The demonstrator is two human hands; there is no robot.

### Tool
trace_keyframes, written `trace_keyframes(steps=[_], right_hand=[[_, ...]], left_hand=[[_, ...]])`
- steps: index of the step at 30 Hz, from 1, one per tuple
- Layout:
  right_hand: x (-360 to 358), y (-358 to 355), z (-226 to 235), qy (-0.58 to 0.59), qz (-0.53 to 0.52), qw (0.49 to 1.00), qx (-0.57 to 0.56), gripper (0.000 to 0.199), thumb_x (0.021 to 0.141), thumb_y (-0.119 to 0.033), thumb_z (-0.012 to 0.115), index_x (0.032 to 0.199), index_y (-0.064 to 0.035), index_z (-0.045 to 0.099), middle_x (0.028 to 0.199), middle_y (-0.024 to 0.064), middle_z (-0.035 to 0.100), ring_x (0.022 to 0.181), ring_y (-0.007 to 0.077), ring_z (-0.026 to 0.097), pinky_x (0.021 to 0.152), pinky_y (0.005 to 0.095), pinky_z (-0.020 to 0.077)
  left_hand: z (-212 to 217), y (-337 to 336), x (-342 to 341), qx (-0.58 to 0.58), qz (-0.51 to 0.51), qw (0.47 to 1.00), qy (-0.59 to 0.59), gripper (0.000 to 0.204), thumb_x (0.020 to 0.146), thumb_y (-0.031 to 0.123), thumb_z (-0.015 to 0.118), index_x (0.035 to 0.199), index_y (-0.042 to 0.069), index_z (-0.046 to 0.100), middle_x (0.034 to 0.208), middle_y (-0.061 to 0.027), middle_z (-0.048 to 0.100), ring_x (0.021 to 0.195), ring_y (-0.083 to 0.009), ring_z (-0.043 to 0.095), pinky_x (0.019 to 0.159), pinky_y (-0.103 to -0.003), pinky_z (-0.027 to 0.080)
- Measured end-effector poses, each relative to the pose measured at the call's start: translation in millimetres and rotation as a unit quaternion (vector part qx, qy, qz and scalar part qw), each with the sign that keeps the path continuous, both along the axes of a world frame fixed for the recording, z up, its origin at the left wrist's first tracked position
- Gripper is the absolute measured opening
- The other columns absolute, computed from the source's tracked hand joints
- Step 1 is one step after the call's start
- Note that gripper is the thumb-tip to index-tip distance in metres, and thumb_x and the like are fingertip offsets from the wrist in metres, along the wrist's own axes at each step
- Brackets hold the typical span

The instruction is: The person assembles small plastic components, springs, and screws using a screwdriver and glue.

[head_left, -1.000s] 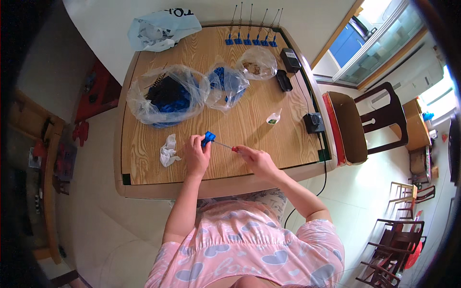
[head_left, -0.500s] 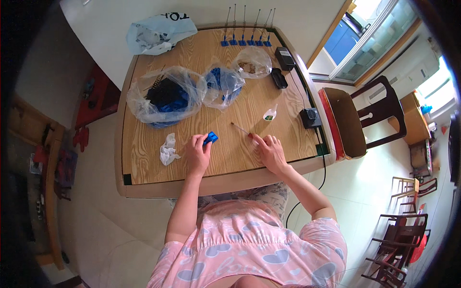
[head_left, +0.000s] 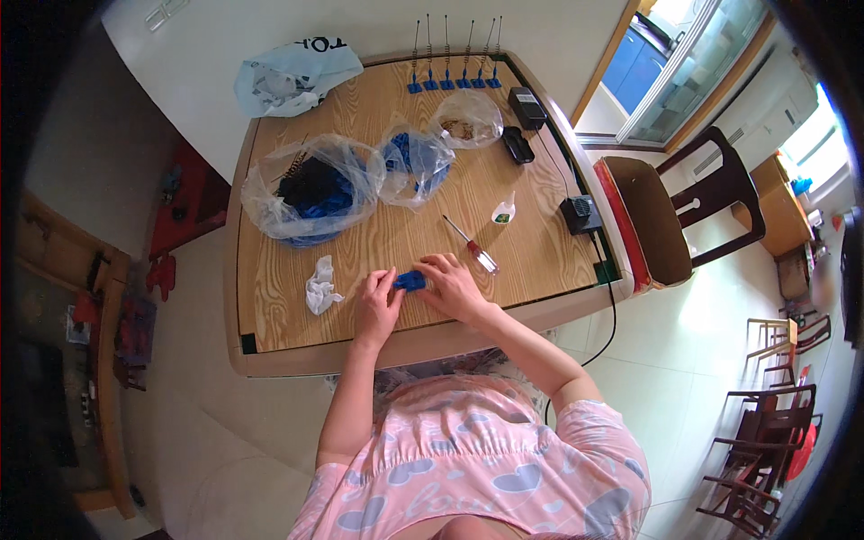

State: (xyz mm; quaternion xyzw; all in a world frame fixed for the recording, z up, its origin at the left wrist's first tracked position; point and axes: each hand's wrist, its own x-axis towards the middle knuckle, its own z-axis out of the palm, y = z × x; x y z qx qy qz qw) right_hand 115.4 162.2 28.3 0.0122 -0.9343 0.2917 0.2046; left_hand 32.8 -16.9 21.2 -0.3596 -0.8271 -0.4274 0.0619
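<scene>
Between my two hands, close to the table's near edge, is a small blue plastic piece (head_left: 410,281). The fingers of my left hand (head_left: 378,301) are closed on its left end. My right hand (head_left: 454,286) has its fingertips closed on the right end. A screwdriver (head_left: 483,258) with a red and clear handle lies on the wood just beyond my right hand, its shaft pointing away to the left. Left of my left hand lies a crumpled white tissue (head_left: 321,286). A small white squeeze bottle (head_left: 504,211) stands past the screwdriver.
Clear plastic bags hold black springs and blue parts (head_left: 310,189), more blue parts (head_left: 412,166), and brownish small parts (head_left: 465,121). Several spring stalks on blue bases (head_left: 447,83) line the far edge. A black adapter (head_left: 579,215) with a cable sits at right; a cardboard box (head_left: 641,216) stands beside the table.
My right hand has let go of the screwdriver, now lying on the table, and has moved left to the blue piece. The left hand still holds that piece.
</scene>
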Motion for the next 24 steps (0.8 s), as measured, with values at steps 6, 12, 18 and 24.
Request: trace_keyframes(steps=[6, 12, 18, 24], right_hand=[[-5, -21, -7, 0.01, 0.022, 0.996, -0.084, 0.029, 0.073, -0.017, 0.076, 0.097, -0.0065, 0.063, 0.097, 0.0114, 0.059, 0.098, 0.0335, 0.054, 0.084, 0.043, 0.0486], [3, -37, -5, 0.003, 0.004, 0.992, -0.127, 0.028, 0.073, -0.014, 0.076, 0.095, -0.0051, 0.062, 0.094, 0.0126, 0.055, 0.095, 0.0339, 0.053, 0.082, 0.043, 0.0487], [1, -46, -16, 0.029, -0.02, 0.995, -0.097, 0.033, 0.075, -0.02, 0.077, 0.103, -0.0083, 0.064, 0.097, 0.0121, 0.055, 0.094, 0.0326, 0.053, 0.081, 0.042, 0.0486], [-1, -41, -6, -0.02, 0.016, 0.995, -0.096, 0.057, 0.076, -0.02, 0.076, 0.126, -0.0055, 0.053, 0.11, 0.0157, 0.054, 0.104, 0.0358, 0.052, 0.091, 0.0435, 0.0462]], left_hand=[[10, -17, -9, -0.06, -0.02, 0.998, -0.006, 0.017, 0.083, 0.009, 0.07, 0.099, 0.004, 0.067, 0.102, -0.0108, 0.061, 0.096, -0.0309, 0.06, 0.083, -0.042, 0.049], [33, -23, -19, -0.136, -0.087, 0.986, -0.041, 0.012, 0.086, 0.012, 0.067, 0.093, 0.002, 0.065, 0.092, -0.0159, 0.065, 0.086, -0.0366, 0.064, 0.074, -0.045, 0.052], [39, -24, -22, -0.201, -0.093, 0.974, -0.05, 0.013, 0.086, 0.012, 0.068, 0.094, 0.001, 0.065, 0.09, -0.0164, 0.064, 0.086, -0.0358, 0.064, 0.074, -0.044, 0.051], [40, -30, -20, -0.22, -0.121, 0.964, -0.087, 0.013, 0.088, 0.012, 0.065, 0.095, 0.0, 0.062, 0.093, -0.0183, 0.064, 0.09, -0.0379, 0.063, 0.077, -0.045, 0.05]])
